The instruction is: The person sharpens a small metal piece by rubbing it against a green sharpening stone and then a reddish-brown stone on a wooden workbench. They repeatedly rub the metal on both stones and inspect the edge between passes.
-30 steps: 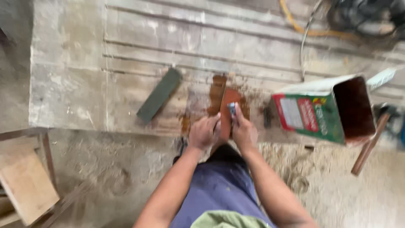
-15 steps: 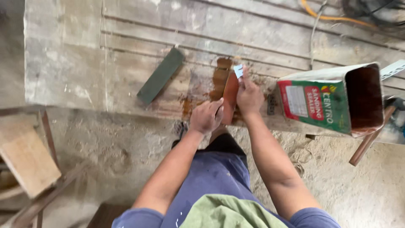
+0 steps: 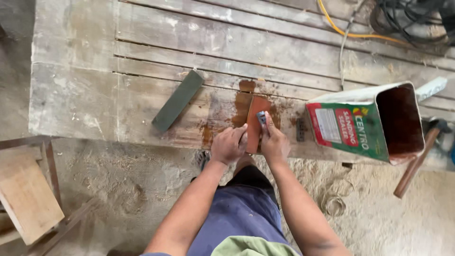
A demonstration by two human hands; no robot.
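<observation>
planks of the wooden surface fill the upper two thirds of the frame, grey and worn, with a wet reddish-brown stain around the work at the near edge. next in size, an open rectangular tin can lies on its side at the right, its rusty mouth facing right, close to the surface's edge. a dark green sharpening stone lies apart at centre left, slanting from lower left to upper right. a hammer leans at the far right, handle hanging below the surface's edge.

at centre sits the reddish-brown stone, its long axis running nearly straight up and down the frame, near end at the surface's edge, far end pointing toward the upper planks. the left hand is clenched over the stone's near left side, steadying it. the right hand has its fingers pinched on a small bluish metal blade, pressed flat on the stone's upper right part; which way its edge faces is too small to tell.

risks, as i judge them: the stone is wet and sits at the very edge, so a hard push could slide it off toward the sawdust floor. the fingertips ride just beside the blade, so a slip on the slick face could cut them. a wide elbow could knock the can.
</observation>
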